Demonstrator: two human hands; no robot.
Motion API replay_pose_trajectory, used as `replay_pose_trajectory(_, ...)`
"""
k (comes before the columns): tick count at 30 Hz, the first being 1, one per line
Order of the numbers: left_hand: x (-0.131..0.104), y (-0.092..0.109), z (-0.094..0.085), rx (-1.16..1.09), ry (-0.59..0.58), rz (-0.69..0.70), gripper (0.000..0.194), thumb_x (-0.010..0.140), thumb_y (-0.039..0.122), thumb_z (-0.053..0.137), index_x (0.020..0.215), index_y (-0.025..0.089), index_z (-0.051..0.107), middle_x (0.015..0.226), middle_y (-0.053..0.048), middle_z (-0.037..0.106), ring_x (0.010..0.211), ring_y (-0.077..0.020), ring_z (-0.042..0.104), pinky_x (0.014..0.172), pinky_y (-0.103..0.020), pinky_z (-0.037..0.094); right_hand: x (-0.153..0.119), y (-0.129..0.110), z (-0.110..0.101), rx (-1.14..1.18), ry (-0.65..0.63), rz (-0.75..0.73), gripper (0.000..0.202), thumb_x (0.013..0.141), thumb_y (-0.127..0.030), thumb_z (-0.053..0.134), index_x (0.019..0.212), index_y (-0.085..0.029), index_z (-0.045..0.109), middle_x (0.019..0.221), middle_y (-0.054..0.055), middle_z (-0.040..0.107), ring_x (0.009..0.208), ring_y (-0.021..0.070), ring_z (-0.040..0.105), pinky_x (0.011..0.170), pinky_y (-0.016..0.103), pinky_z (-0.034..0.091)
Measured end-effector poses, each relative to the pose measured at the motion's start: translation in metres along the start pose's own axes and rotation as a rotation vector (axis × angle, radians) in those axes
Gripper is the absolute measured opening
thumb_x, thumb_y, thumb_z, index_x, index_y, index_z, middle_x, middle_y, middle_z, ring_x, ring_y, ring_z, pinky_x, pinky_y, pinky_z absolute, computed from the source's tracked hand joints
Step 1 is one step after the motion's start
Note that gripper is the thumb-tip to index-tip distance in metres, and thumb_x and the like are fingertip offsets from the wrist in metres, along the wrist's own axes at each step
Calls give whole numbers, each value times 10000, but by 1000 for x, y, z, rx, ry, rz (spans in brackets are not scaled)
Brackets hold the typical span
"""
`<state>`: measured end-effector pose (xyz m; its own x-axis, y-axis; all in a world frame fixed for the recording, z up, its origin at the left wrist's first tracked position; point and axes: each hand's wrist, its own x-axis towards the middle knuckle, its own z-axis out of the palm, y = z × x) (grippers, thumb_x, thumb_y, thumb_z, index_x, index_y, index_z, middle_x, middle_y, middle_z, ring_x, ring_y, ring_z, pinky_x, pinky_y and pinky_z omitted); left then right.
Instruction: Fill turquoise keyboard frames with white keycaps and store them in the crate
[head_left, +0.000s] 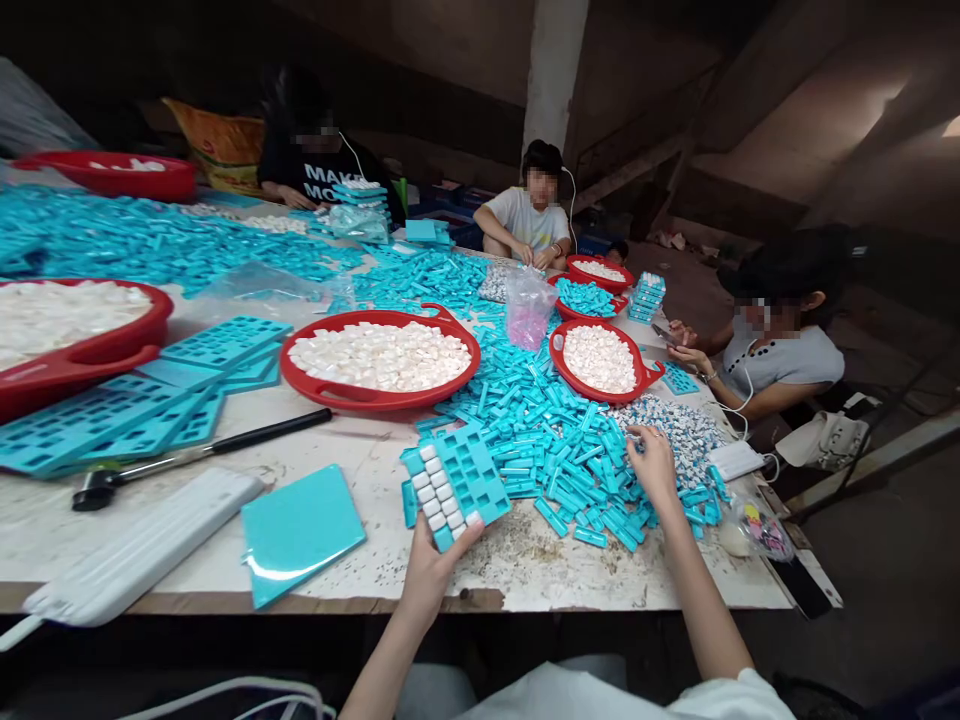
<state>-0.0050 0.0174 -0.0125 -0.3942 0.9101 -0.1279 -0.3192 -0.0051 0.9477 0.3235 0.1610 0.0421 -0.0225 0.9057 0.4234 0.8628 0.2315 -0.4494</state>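
My left hand [433, 575] grips the lower edge of a blue plastic panel [472, 470] with square recesses, tilted up above the table's front. White key-shaped pieces [437, 490] fill several of its recesses on the left side; the others show bare blue. My right hand [651, 462] reaches over the right side of a heap of long blue plastic pieces [555, 440], fingers bent and a little apart. Just beyond it spread many small white-and-blue parts [675, 430]. Nothing can be made out between its fingers. A flat blue plate [304, 530] lies left of my left hand.
Red baskets of white pieces stand ahead, one in the middle [330, 390] and one at right [559, 350]. Stacked blue panels [112, 430], a black-handled tool [247, 437] and a white power strip [157, 540] lie left. Several people sit around the table.
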Motion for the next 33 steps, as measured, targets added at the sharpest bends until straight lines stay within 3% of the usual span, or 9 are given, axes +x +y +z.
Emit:
replay_pose_trajectory(8,0,-2,-4,124,24,-26,819,600,461,898,1296,195,558,1222,-140,709,1144,-376,673,1053,-564,493,29,20,7,-201,-224,-102,286,868,-116,539,1054,-195,742,1086,91,716,1041,244,632,910,317,458)
replay_pose_trajectory(13,2,6,-2,107,-65,-82,801,614,451,894,1288,187,552,1254,-150,701,1164,-368,668,1065,-544,483,43,27,1,-222,-304,-194,236,869,-146,587,1026,-210,751,1059,71,728,1034,232,649,914,299,458)
replay_pose_trajectory(17,2,9,1,46,-90,-95,859,590,430,903,1330,189,540,1277,-154,694,1176,-370,663,1055,-528,494,42,27,-6,-208,-286,-230,195,897,-216,577,1010,-194,735,1034,86,731,1002,236,667,898,306,474)
replay_pose_trajectory(22,-1,6,-5,65,-159,-90,897,624,478,868,1399,200,511,1346,-152,661,1244,-375,621,1061,-513,492,27,22,-17,-171,-171,-205,274,938,-315,510,1070,-175,706,1006,113,746,907,264,699,831,354,507)
replay_pose_trajectory(25,-2,4,-10,121,-181,-87,890,641,509,848,1403,201,508,1371,-151,645,1282,-380,592,1070,-506,485,12,-2,-20,-52,-84,-229,316,969,-390,487,1061,-183,708,980,99,746,807,242,696,788,358,520)
replay_pose_trajectory(27,-2,5,-10,132,-165,-83,880,647,514,843,1394,191,509,1374,-157,639,1277,-377,595,1066,-496,490,-2,-32,-19,90,-44,-273,295,985,-403,506,1040,-198,711,979,82,743,730,210,674,749,344,527)
replay_pose_trajectory(30,-2,7,-6,135,-151,-77,867,643,509,842,1375,192,503,1324,-158,666,1196,-362,650,993,-478,546,-31,-89,-7,268,-91,-387,204,993,-355,556,1051,-230,707,982,56,742,721,184,663,744,332,539)
replay_pose_trajectory(33,-3,9,-2,180,-130,-44,781,651,486,827,1309,195,523,1240,-136,701,1122,-337,686,930,-466,579,-59,-139,17,422,-204,-566,149,989,-265,583,1063,-241,710,1002,46,752,880,192,694,815,326,546)
